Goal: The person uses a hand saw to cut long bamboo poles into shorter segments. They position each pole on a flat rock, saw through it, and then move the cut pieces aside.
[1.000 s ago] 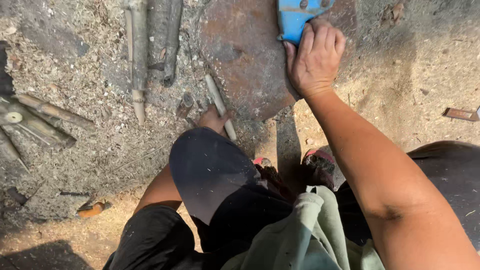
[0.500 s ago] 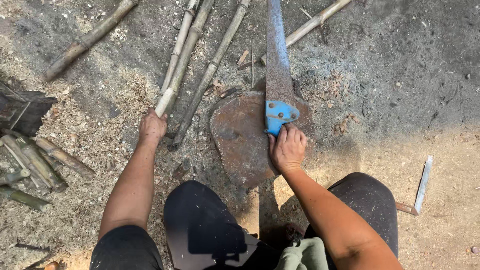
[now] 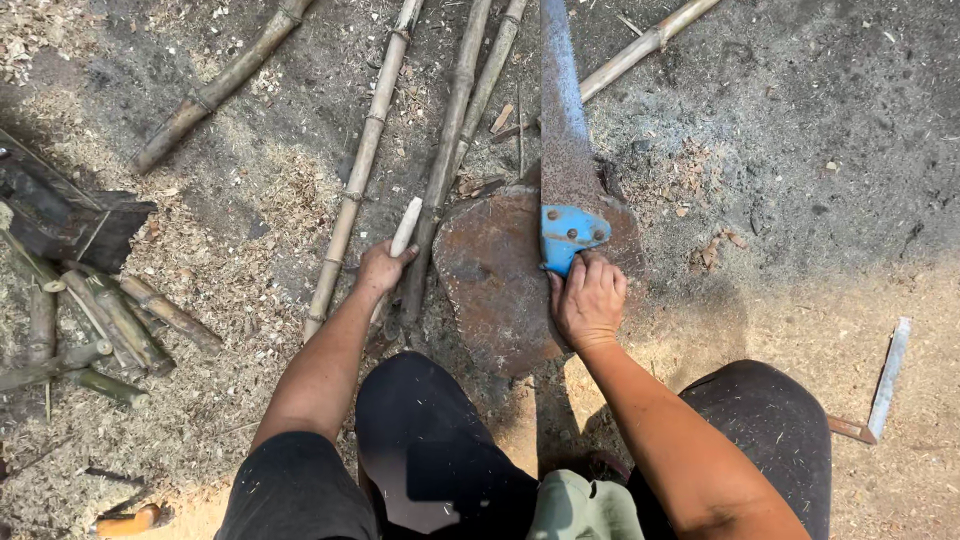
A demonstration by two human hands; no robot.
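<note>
The person squats over a dirt floor strewn with sawdust and chips, knees in dark trousers either side of a rusty flat stone [image 3: 495, 285] set in the ground. The right hand [image 3: 588, 300] is curled shut around the blue handle [image 3: 568, 236] of a handsaw, whose long rusted blade [image 3: 562, 110] lies across the stone and runs away from the person. The left hand [image 3: 380, 268] is closed on a short pale stick [image 3: 404, 226], held just beside the stone's left edge. Right behind that stick several long bamboo poles [image 3: 365, 160] lie side by side, crowding the ground between hand and saw; another pole [image 3: 215, 88] lies apart to the left, one more [image 3: 640, 48] slants off past the blade. Cut bamboo pieces [image 3: 110, 320] are heaped at far left beside a dark wooden block [image 3: 70, 225]. A narrow flat metal strip [image 3: 888, 378] lies well off to the right.
</note>
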